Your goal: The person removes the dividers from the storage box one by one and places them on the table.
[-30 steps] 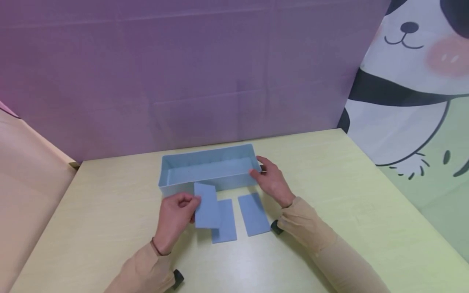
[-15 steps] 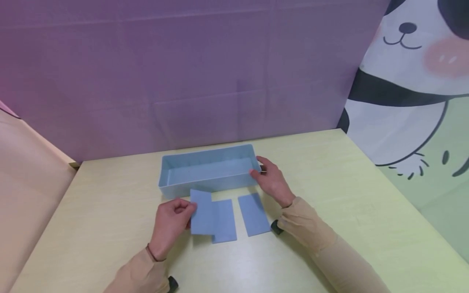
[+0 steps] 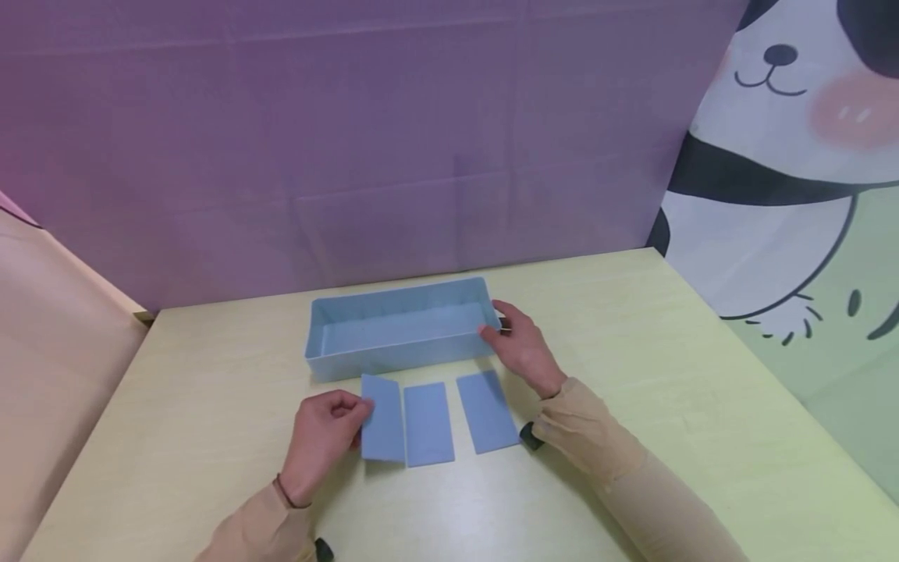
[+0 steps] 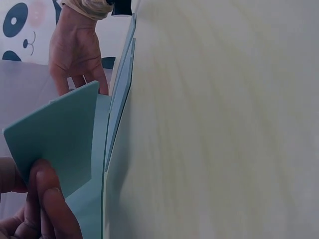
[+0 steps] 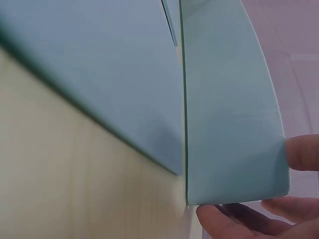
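Observation:
My left hand (image 3: 325, 431) pinches a thin blue rectangular panel (image 3: 382, 419) by its left edge, thumb on the near face. The panel is tilted, its right edge low beside a second blue panel (image 3: 430, 425) that lies flat on the table. A third flat panel (image 3: 488, 411) lies to the right, slightly turned. Behind them stands a long, open-topped light-blue box (image 3: 403, 355) with nothing inside. My right hand (image 3: 525, 349) grips the box's right end, thumb at the rim. In the right wrist view, its fingertips (image 5: 219, 221) touch the box's end wall.
The pale wooden table (image 3: 667, 406) carries the box and panels. A purple cloth (image 3: 337, 140) hangs along its back edge, and a panda-printed cloth (image 3: 787, 140) hangs at the right.
My left hand has moved left and toward me, lowering the held panel from in front of the box to beside the middle panel. My right hand stays on the box.

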Motion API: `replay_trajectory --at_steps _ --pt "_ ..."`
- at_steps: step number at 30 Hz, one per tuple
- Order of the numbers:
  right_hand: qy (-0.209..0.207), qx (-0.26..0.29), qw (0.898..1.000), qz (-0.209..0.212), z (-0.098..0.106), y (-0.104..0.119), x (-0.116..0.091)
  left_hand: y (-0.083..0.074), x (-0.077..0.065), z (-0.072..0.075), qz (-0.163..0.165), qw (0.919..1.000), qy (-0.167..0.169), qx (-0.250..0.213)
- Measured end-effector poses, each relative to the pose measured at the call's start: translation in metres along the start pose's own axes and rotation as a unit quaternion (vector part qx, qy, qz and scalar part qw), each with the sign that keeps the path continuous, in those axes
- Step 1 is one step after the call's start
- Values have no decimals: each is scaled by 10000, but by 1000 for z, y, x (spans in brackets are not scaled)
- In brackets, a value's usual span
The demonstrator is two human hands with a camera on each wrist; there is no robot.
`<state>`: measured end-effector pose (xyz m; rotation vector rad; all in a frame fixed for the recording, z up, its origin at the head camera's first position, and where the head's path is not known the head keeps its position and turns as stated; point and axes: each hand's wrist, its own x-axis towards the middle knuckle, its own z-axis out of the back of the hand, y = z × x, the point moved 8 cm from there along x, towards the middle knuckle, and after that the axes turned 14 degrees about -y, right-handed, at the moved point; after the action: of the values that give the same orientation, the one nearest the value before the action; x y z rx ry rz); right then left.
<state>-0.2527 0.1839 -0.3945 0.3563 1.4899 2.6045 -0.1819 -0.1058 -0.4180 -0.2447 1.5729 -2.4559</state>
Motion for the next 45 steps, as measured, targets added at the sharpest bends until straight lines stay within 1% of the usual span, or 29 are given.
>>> replay_trajectory --at_steps 10,18,23,26,34,40,45 --pt "-22 -37 10000 -13 -1 -3 2 4 0 1 72 9996 159 243" --pt "-17 -11 10000 -2 -2 -3 2 10 2 -1 201 9975 360 572" --pt "-23 29 10000 -2 -2 -3 2 11 3 0 66 9956 386 854" --pt "-6 46 10000 -14 -2 -2 2 12 4 1 -5 9936 405 1057" --pt "27 41 10000 -85 -1 -4 1 14 5 4 -35 9888 491 1408" --pt "30 48 10000 -77 -1 -3 1 15 8 4 -252 9817 610 1788" --pt "40 91 9999 -28 0 -1 0 17 9 3 -262 9731 815 2139"
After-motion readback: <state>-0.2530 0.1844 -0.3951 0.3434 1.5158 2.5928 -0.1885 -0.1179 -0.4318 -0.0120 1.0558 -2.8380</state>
